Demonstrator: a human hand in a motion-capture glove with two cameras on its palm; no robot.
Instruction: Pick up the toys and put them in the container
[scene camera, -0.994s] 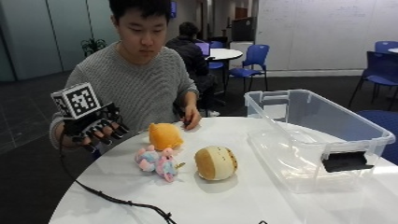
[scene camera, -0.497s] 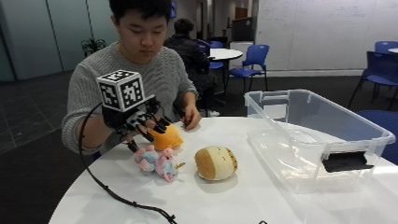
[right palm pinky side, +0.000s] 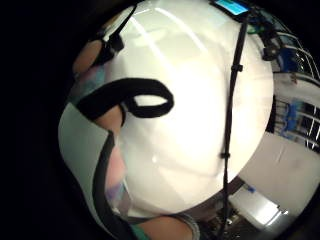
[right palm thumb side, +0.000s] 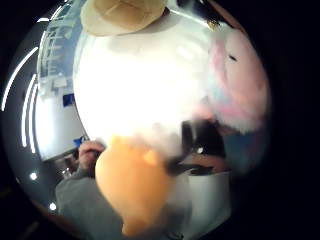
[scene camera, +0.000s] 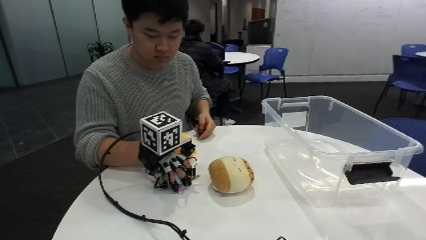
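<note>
My fingers (scene camera: 174, 176) spread wide above the fluffy pink-and-blue plush toy (right palm thumb side: 240, 85); closing off-centre, I judge, could nudge the orange plush (right palm thumb side: 132, 187) away.

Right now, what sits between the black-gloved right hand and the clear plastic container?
The round tan plush toy on the white table, seen in the outside view.

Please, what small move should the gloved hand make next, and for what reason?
Probably curl the fingers round the pink toy. In the outside view the gloved right hand is down on the table with fingers spread, covering that toy; the thumb side palm view shows it close beside the palm. The container holds no toy yet.
</note>
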